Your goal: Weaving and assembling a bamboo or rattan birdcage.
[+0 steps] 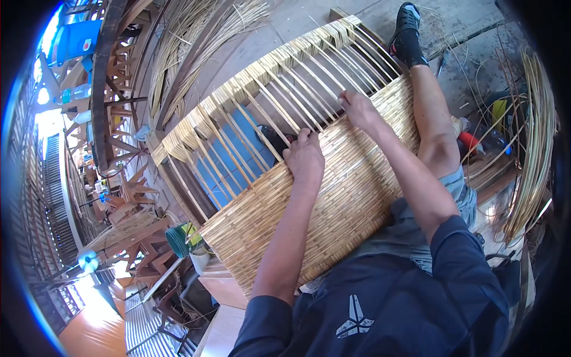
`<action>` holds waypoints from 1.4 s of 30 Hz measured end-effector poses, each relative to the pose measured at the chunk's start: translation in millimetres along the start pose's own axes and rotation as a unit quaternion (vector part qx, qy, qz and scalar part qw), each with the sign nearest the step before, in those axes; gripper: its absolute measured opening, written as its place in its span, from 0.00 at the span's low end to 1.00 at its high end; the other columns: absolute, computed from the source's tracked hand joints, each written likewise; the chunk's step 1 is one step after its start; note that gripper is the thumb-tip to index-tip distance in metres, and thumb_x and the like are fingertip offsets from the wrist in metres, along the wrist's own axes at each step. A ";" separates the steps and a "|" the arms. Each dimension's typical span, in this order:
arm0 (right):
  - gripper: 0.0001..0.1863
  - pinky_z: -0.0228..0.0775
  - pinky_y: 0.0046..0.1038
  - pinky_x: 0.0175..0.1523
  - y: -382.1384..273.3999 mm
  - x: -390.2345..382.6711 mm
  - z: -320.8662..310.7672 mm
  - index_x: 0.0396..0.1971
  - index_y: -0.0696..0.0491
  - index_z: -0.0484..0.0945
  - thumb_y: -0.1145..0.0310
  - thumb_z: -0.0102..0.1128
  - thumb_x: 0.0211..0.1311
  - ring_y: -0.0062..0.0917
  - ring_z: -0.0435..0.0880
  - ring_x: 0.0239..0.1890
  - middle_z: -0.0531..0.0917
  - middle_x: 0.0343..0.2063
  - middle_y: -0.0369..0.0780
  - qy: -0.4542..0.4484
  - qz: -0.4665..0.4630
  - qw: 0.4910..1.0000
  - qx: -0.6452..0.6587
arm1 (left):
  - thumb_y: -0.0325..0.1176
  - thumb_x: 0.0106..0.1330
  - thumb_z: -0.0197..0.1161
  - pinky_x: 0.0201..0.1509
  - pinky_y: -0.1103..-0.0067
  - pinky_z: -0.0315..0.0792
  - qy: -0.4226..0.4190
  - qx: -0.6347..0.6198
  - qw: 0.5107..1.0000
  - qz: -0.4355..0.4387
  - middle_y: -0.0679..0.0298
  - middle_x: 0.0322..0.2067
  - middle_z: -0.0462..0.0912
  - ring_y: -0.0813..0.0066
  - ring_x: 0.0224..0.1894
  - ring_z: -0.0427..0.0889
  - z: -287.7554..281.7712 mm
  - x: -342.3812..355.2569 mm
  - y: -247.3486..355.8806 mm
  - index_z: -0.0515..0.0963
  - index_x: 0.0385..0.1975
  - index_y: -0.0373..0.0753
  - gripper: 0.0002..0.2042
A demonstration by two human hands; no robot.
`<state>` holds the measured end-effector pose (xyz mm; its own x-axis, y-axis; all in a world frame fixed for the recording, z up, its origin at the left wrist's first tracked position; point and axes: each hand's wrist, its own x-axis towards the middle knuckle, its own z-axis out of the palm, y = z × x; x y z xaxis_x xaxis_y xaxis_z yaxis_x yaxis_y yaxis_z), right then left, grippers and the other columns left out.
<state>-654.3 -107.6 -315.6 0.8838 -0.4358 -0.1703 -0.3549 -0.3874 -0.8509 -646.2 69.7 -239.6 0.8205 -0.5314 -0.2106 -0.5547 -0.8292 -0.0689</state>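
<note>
Across my lap lies a woven cane panel (321,202) on a wooden frame. Its near part is tightly woven, while the far part has bare lengthwise cane strands (285,95) wrapped over the far rail. My left hand (304,156) is closed at the edge of the weave, fingers curled over the strands there. Farther right, my right hand (360,110) pinches by the same edge, thumb and forefinger together around a thin strand. The fingertips partly hide what each hand grips.
Long cane bundles lie on the floor at the far left (202,41) and at the right (529,149). My outstretched leg (437,113) runs beside the panel's right end. Wooden pieces (146,250) are stacked at left, near a green roll (176,240).
</note>
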 end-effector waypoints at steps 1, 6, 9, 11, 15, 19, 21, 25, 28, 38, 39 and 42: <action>0.12 0.75 0.36 0.33 9.6 -1.6 -5.1 0.35 0.59 0.76 0.65 0.50 0.67 0.38 0.83 0.30 0.82 0.29 0.50 -0.012 0.060 0.982 0.176 | 0.29 0.61 0.50 0.46 0.65 0.64 0.008 0.009 1.000 0.014 0.63 0.51 0.73 0.63 0.46 0.76 -2.0 -1.6 -0.5 0.78 0.45 0.39 0.14; 0.05 0.75 0.21 0.28 54.4 3.6 -26.4 0.38 0.54 0.73 0.69 0.50 0.68 0.21 0.83 0.25 0.83 0.26 0.39 -0.139 0.240 0.813 0.512 | 0.28 0.60 0.50 0.52 0.66 0.64 0.067 0.020 0.995 0.076 0.58 0.52 0.71 0.60 0.53 0.70 -10.7 14.4 10.6 0.76 0.48 0.35 0.16; 0.05 0.76 0.21 0.28 64.3 5.7 -27.9 0.41 0.54 0.71 0.71 0.52 0.67 0.22 0.84 0.26 0.84 0.28 0.42 -0.146 0.264 0.795 0.526 | 0.29 0.63 0.48 0.57 0.67 0.63 -0.016 -0.021 0.998 0.065 0.59 0.54 0.70 0.59 0.55 0.68 -8.1 29.3 26.1 0.74 0.51 0.37 0.18; 0.06 0.77 0.21 0.27 64.1 7.2 -26.7 0.42 0.54 0.71 0.72 0.52 0.66 0.21 0.84 0.26 0.84 0.28 0.43 -0.146 0.259 0.804 0.516 | 0.30 0.64 0.47 0.58 0.68 0.62 -0.035 -0.027 0.998 0.051 0.59 0.55 0.70 0.59 0.56 0.68 -3.9 33.1 34.3 0.73 0.53 0.38 0.18; 0.08 0.75 0.19 0.24 61.5 12.6 -25.4 0.42 0.55 0.69 0.75 0.53 0.64 0.19 0.83 0.23 0.82 0.25 0.39 -0.152 0.250 0.834 0.467 | 0.36 0.61 0.54 0.59 0.62 0.58 0.003 0.060 0.994 0.096 0.59 0.56 0.69 0.57 0.57 0.67 8.1 31.1 43.6 0.72 0.54 0.41 0.20; 0.07 0.73 0.18 0.22 61.8 20.6 -24.9 0.39 0.56 0.69 0.76 0.54 0.62 0.18 0.80 0.20 0.80 0.23 0.37 -0.170 0.225 0.866 0.413 | 0.40 0.59 0.58 0.57 0.59 0.58 -0.011 0.026 0.995 0.093 0.57 0.49 0.71 0.59 0.51 0.68 17.4 33.8 51.0 0.73 0.51 0.36 0.22; 0.06 0.72 0.17 0.21 60.0 25.7 -25.4 0.37 0.55 0.70 0.76 0.55 0.62 0.17 0.80 0.20 0.80 0.23 0.37 -0.176 0.200 0.894 0.361 | 0.40 0.59 0.58 0.55 0.61 0.62 -0.017 0.010 0.995 0.093 0.57 0.46 0.72 0.58 0.50 0.69 18.7 34.7 53.3 0.73 0.49 0.34 0.21; 0.04 0.70 0.16 0.22 51.5 30.8 -33.6 0.35 0.54 0.74 0.76 0.56 0.61 0.16 0.80 0.22 0.80 0.24 0.34 -0.202 0.172 0.890 0.372 | 0.34 0.62 0.54 0.53 0.64 0.68 -0.014 -0.068 0.995 0.078 0.52 0.45 0.74 0.53 0.49 0.73 14.5 38.1 46.6 0.75 0.49 0.35 0.17; 0.04 0.71 0.15 0.28 48.0 20.8 -46.8 0.36 0.53 0.77 0.74 0.56 0.62 0.14 0.81 0.26 0.81 0.26 0.32 -0.211 0.118 0.846 0.475 | 0.29 0.63 0.51 0.50 0.65 0.72 -0.046 -0.105 0.991 0.068 0.47 0.43 0.77 0.50 0.46 0.77 10.3 52.0 37.7 0.76 0.47 0.35 0.15; 0.05 0.73 0.16 0.33 64.3 -19.4 -50.2 0.37 0.51 0.80 0.70 0.59 0.63 0.14 0.81 0.29 0.83 0.28 0.32 -0.182 0.161 0.845 0.476 | 0.33 0.61 0.55 0.44 0.67 0.73 -0.222 -0.106 0.966 0.077 0.48 0.34 0.82 0.51 0.38 0.81 -1.7 107.8 25.6 0.81 0.34 0.38 0.09; 0.05 0.73 0.16 0.33 66.5 -19.6 -48.5 0.37 0.51 0.80 0.70 0.59 0.63 0.14 0.81 0.29 0.83 0.28 0.32 -0.178 0.173 0.843 0.477 | 0.34 0.61 0.55 0.44 0.65 0.73 -0.150 -0.087 0.979 0.103 0.49 0.32 0.82 0.52 0.37 0.81 -1.1 101.4 22.5 0.81 0.32 0.38 0.09; 0.04 0.72 0.15 0.31 70.2 -19.0 -44.6 0.36 0.52 0.80 0.71 0.57 0.63 0.13 0.80 0.28 0.83 0.26 0.33 -0.178 0.184 0.846 0.468 | 0.34 0.62 0.54 0.42 0.63 0.71 -0.012 -0.024 0.991 0.131 0.54 0.30 0.80 0.55 0.36 0.81 6.1 84.1 22.2 0.80 0.28 0.38 0.09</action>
<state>-709.7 -162.7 -349.9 0.8614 -0.0501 -0.5055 -0.3758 0.6066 -0.7006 -590.4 7.7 -264.8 0.6449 -0.7261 -0.2384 -0.7411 -0.6703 0.0370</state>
